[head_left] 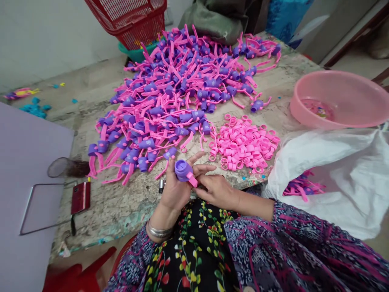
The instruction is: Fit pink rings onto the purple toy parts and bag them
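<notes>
A purple plastic piece with a pink arm (182,170) rests in my left hand (176,190), its round open end facing up. The left thumb and fingers curve about it. My right hand (217,190) is at its pink arm, with thumb and fingertips pinched together there. Beyond both hands spreads a large heap of like purple-and-pink pieces (170,93). To the right of that heap is a pile of small pink rings (246,144).
A white plastic bag (343,162) holding similar pieces lies at the right, below a pink basin (340,99). Red baskets (133,24) stand at the back. A glass (68,167) lies left, near a red phone-like object (80,197).
</notes>
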A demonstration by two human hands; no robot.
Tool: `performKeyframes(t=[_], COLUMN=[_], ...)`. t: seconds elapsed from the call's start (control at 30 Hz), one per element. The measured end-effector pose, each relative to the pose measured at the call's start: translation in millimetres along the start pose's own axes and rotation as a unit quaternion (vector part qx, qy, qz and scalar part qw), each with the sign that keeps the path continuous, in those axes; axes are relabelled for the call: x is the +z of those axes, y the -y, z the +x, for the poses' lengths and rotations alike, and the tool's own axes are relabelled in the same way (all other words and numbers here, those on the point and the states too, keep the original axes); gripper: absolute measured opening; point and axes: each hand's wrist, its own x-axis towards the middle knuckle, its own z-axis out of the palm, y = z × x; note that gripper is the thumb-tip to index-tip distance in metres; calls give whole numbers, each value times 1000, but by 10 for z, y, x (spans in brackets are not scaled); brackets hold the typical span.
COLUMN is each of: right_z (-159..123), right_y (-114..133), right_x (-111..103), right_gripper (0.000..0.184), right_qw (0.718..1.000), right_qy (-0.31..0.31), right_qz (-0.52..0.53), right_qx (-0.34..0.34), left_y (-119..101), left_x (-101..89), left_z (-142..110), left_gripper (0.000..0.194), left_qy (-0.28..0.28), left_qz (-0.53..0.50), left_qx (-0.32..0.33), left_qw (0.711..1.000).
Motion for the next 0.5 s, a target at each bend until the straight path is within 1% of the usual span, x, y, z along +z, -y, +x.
performKeyframes(t=[0.07, 0.17, 0.23, 0.3, 0.37, 0.43, 0.5], right_z=[13, 28, 33, 35, 42, 63, 100], right_y=[9, 6, -31, -106, -205, -300, -370], right_x=[-4, -25, -56, -104, -171, -245, -307], right_gripper=[19, 23, 26, 28, 30, 28, 25], right_qw=[1000, 999, 999, 999, 991, 972, 950], right_qy=[5, 22, 18, -18, -67, -94, -90], right_qz=[8, 33, 23, -30, -118, -214, -298], right_qx=[2, -20, -33, -34, -17, 9, 35], left_y=[-21, -72, -104, -109, -74, -4, 75], left_x=[-9, -51, -96, -150, -204, -249, -278], left_z=[-13, -36, -54, -73, -88, -97, -99], left_gripper=[85, 80, 77, 75, 71, 67, 64], left_qy=[-3, -10, -30, -59, -94, -126, -143], left_qz=[7, 31, 50, 73, 103, 133, 149], left_qx=[15, 50, 80, 103, 107, 86, 49], left_qw=[1000, 998, 995, 990, 984, 979, 977])
